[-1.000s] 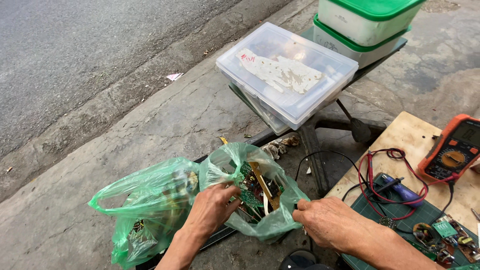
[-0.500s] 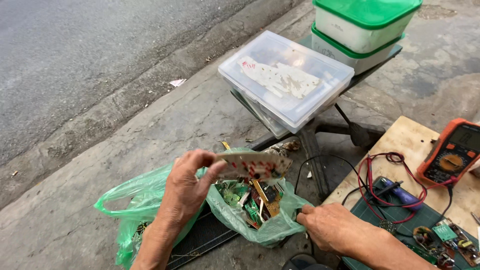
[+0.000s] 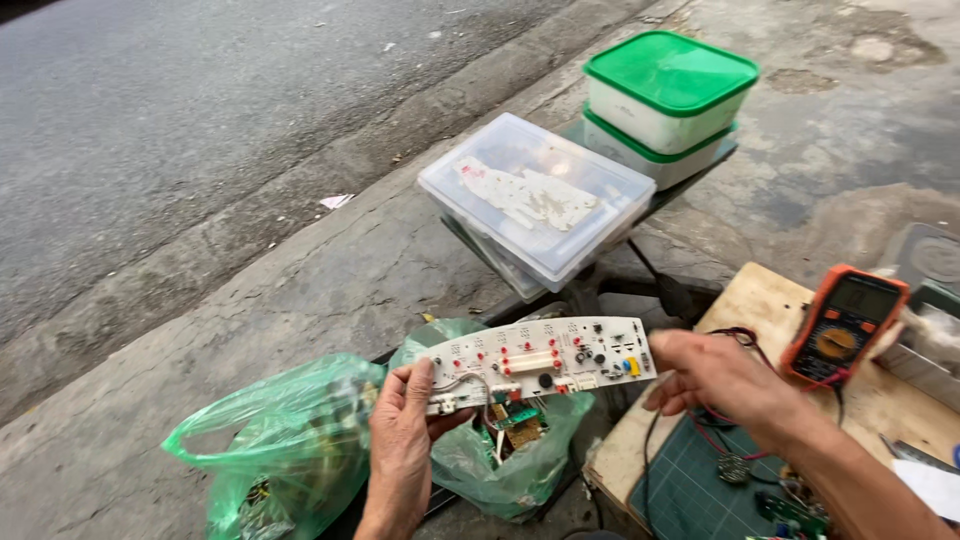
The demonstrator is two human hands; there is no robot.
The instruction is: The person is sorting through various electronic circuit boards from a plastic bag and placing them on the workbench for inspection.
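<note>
- The left hand (image 3: 400,440) grips the left end of a long white circuit board (image 3: 540,362), fingers closed on it.
- The right hand (image 3: 715,378) pinches the board's right end.
- The board is held level above two green plastic bags (image 3: 290,440).
- An orange meter (image 3: 845,325) lies on the wooden table (image 3: 760,300) to the right.
- Clear and green-lidded boxes (image 3: 670,90) sit farther off.

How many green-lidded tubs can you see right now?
2: the upper green-lidded tub sits stacked on the lower green-lidded tub, just right of the clear flat box. Others could be hidden beyond the frame edge.
</note>
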